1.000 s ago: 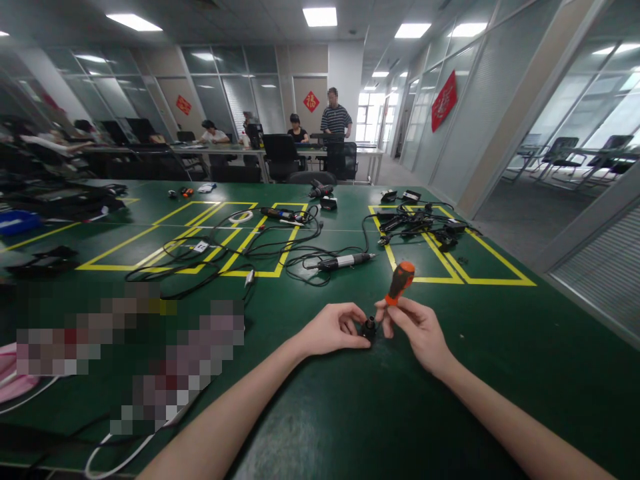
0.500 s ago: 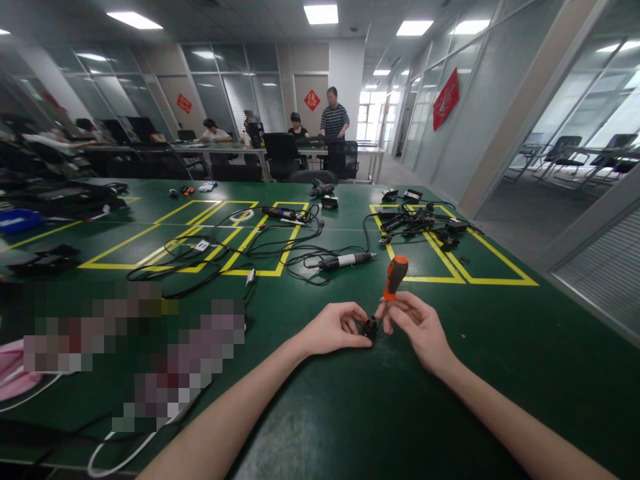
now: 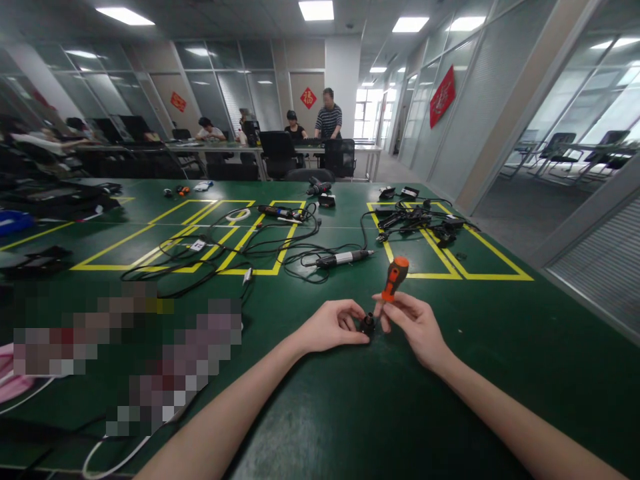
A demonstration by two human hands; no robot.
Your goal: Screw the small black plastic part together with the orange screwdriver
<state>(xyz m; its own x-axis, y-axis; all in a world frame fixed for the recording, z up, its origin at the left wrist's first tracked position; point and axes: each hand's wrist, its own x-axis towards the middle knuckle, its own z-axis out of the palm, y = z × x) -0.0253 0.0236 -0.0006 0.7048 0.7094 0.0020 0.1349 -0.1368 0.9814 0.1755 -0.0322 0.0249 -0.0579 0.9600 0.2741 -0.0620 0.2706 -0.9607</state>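
Observation:
On the green table, my left hand (image 3: 336, 325) pinches a small black cylindrical part (image 3: 367, 325) between thumb and fingers. The part stands upright on the tabletop, and its exact kind is too small to make out. My right hand (image 3: 413, 327) is closed round the lower end of a screwdriver (image 3: 395, 279) with an orange and dark grey handle. That handle points up and leans slightly right. The shaft is mostly hidden by my fingers, just right of the black part; I cannot tell whether its tip touches it.
A grey and black electric screwdriver (image 3: 345, 258) with cables lies ahead. Black cabled parts (image 3: 410, 220) are heaped behind it, right. Yellow tape (image 3: 250, 272) marks rectangles on the green table (image 3: 310, 413). A cordless drill (image 3: 319, 187) lies at the back. Blurred-out items lie left; people sit and stand beyond.
The whole view has shifted slightly. The screwdriver's handle has turned a little about its length. Both hands keep their holds in nearly the same place.

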